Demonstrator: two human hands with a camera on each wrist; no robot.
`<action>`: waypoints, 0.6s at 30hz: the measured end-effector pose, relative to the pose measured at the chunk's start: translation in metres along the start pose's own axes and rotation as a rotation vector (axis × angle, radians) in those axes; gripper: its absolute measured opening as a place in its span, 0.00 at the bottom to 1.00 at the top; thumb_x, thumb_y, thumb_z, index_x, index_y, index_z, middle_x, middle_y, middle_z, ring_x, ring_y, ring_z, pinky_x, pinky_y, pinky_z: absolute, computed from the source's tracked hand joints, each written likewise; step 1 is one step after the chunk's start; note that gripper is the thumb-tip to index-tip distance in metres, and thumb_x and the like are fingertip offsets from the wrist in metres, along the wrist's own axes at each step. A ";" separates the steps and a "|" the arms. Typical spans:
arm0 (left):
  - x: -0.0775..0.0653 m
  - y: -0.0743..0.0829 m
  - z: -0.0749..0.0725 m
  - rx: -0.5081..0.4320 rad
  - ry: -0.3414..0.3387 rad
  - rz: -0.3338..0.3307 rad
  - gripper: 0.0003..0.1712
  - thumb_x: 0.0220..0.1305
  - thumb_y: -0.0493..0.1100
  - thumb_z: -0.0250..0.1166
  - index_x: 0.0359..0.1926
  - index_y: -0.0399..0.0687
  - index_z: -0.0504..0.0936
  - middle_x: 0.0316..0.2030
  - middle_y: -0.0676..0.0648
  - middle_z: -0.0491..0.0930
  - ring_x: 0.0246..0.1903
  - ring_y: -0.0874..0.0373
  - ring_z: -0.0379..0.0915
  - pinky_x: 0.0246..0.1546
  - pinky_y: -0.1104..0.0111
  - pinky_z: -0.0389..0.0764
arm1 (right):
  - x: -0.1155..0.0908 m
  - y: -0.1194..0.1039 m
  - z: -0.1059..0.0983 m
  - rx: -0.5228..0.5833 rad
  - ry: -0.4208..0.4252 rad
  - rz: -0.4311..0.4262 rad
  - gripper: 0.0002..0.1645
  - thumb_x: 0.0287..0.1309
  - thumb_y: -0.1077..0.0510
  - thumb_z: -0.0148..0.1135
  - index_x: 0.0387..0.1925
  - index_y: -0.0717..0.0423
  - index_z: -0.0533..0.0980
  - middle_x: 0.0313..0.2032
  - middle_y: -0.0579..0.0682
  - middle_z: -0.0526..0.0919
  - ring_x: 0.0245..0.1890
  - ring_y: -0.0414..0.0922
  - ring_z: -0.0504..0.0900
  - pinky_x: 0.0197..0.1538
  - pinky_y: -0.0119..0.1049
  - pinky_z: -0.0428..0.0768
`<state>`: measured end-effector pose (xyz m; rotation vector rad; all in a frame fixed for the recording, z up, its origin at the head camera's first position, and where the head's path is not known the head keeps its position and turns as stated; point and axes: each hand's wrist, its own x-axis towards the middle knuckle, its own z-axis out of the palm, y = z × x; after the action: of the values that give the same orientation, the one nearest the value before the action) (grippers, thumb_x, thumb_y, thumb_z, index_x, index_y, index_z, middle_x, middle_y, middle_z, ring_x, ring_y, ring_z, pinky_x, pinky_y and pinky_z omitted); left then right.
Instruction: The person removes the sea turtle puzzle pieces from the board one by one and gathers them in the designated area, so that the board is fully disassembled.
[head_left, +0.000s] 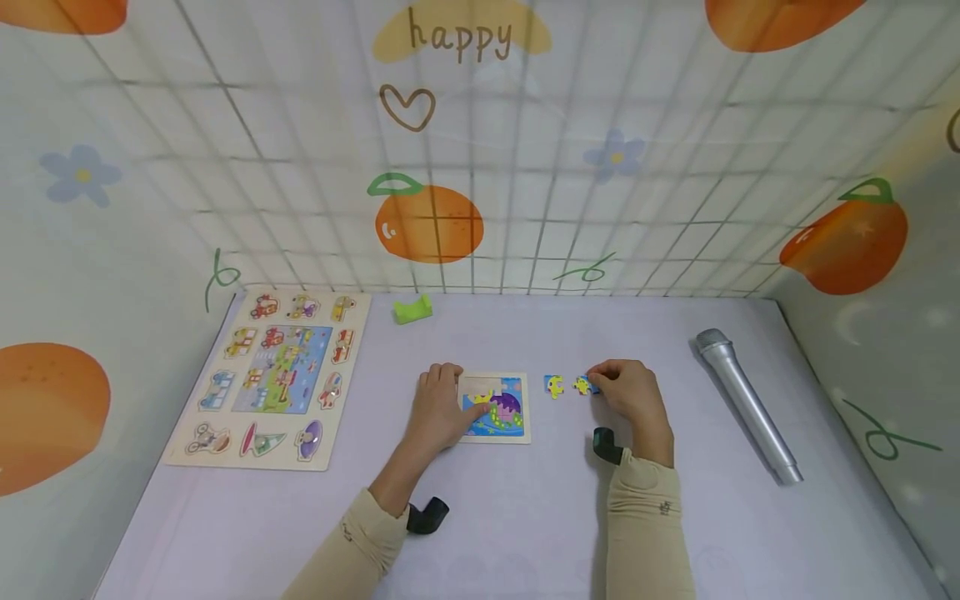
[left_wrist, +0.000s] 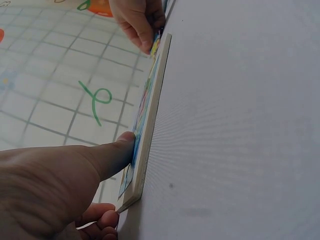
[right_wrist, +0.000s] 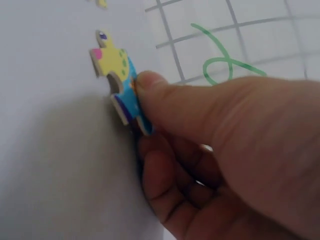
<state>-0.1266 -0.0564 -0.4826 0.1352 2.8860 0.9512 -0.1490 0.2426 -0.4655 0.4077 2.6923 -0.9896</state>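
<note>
We have the right hand's (head_left: 630, 396) fingers closed in a pinch, thumb on the face of a yellow-and-blue puzzle piece (right_wrist: 112, 62), though we cannot tell whether its far edge touches the counter (head_left: 525, 517). Our left hand (head_left: 442, 408) grips the puzzle tray (head_left: 527, 421) at nine o'clock, thumb on the picture and the other fingers bent at the edge. From the tray, a loose piece (head_left: 553, 386) lies just beside it toward three o'clock, with the pinched one a little past it; bare wood shows toward eleven. Our worry is that the carrying fingers could nudge the loose piece, since it sits on the straight path to the tray. The pinch covers one side of the piece, so it might twist and land crooked, and a sliding left thumb could lift fitted pieces. Farther out, a green block (head_left: 413, 310) lies toward eleven.
</note>
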 end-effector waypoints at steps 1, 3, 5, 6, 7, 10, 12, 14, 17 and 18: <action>0.000 0.000 0.000 0.000 0.000 0.000 0.43 0.56 0.54 0.78 0.64 0.37 0.70 0.52 0.39 0.73 0.54 0.46 0.65 0.57 0.55 0.73 | 0.000 0.000 0.000 0.000 0.004 0.003 0.13 0.70 0.51 0.62 0.45 0.51 0.87 0.50 0.55 0.87 0.47 0.51 0.78 0.45 0.40 0.75; 0.001 -0.001 0.001 0.000 0.001 0.003 0.43 0.56 0.54 0.78 0.64 0.37 0.70 0.52 0.40 0.73 0.54 0.46 0.65 0.57 0.55 0.73 | 0.000 -0.001 0.002 -0.001 0.012 0.004 0.12 0.69 0.51 0.63 0.44 0.52 0.87 0.48 0.55 0.87 0.45 0.51 0.77 0.41 0.38 0.74; 0.001 -0.002 0.001 -0.003 0.003 0.010 0.43 0.56 0.55 0.78 0.64 0.36 0.70 0.52 0.40 0.73 0.54 0.46 0.65 0.58 0.55 0.73 | 0.000 -0.001 0.002 -0.004 0.023 0.011 0.11 0.68 0.52 0.64 0.43 0.52 0.87 0.45 0.54 0.86 0.43 0.50 0.77 0.39 0.36 0.73; 0.002 -0.002 0.001 -0.004 0.002 0.013 0.43 0.56 0.55 0.78 0.64 0.36 0.70 0.52 0.40 0.73 0.54 0.46 0.65 0.58 0.55 0.72 | 0.000 -0.001 0.003 -0.007 0.030 0.010 0.10 0.68 0.52 0.64 0.42 0.52 0.87 0.44 0.54 0.86 0.43 0.50 0.77 0.38 0.35 0.73; 0.002 -0.002 0.001 -0.003 0.004 0.019 0.43 0.56 0.55 0.78 0.63 0.36 0.70 0.52 0.40 0.73 0.54 0.46 0.65 0.58 0.54 0.72 | 0.000 -0.001 0.003 -0.008 0.034 0.008 0.10 0.68 0.52 0.64 0.42 0.52 0.86 0.44 0.54 0.86 0.42 0.50 0.77 0.38 0.35 0.73; 0.002 -0.002 0.001 -0.005 0.007 0.028 0.43 0.56 0.55 0.78 0.63 0.36 0.70 0.53 0.39 0.73 0.54 0.46 0.65 0.59 0.54 0.72 | 0.000 -0.001 0.002 -0.008 0.042 0.007 0.10 0.68 0.52 0.65 0.42 0.52 0.86 0.44 0.54 0.86 0.43 0.50 0.77 0.40 0.36 0.74; 0.002 -0.003 0.001 -0.008 0.006 0.025 0.43 0.56 0.55 0.78 0.63 0.35 0.70 0.53 0.39 0.73 0.54 0.46 0.65 0.59 0.54 0.72 | -0.001 -0.001 0.001 -0.004 0.044 -0.002 0.11 0.68 0.52 0.64 0.43 0.53 0.86 0.45 0.55 0.86 0.44 0.50 0.78 0.42 0.38 0.74; 0.002 -0.003 0.002 -0.008 0.006 0.019 0.43 0.56 0.55 0.78 0.63 0.36 0.70 0.53 0.39 0.73 0.54 0.46 0.65 0.59 0.55 0.72 | -0.002 -0.001 0.000 0.002 0.050 -0.014 0.11 0.68 0.52 0.64 0.44 0.53 0.86 0.46 0.55 0.86 0.45 0.51 0.78 0.43 0.39 0.75; 0.002 -0.004 0.003 -0.005 0.008 0.013 0.43 0.56 0.55 0.78 0.64 0.36 0.70 0.53 0.40 0.73 0.54 0.46 0.65 0.59 0.56 0.72 | -0.004 -0.001 0.000 0.013 0.073 -0.041 0.13 0.68 0.51 0.64 0.45 0.54 0.85 0.46 0.56 0.87 0.45 0.51 0.79 0.44 0.39 0.75; 0.002 -0.004 0.004 -0.003 0.012 0.013 0.43 0.56 0.55 0.78 0.64 0.36 0.70 0.53 0.40 0.73 0.54 0.46 0.65 0.58 0.56 0.73 | -0.004 -0.002 0.001 0.014 0.085 -0.058 0.13 0.68 0.51 0.64 0.46 0.54 0.86 0.46 0.55 0.87 0.44 0.50 0.79 0.43 0.38 0.76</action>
<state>-0.1280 -0.0576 -0.4884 0.1486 2.8979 0.9615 -0.1458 0.2397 -0.4632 0.3841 2.7888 -1.0300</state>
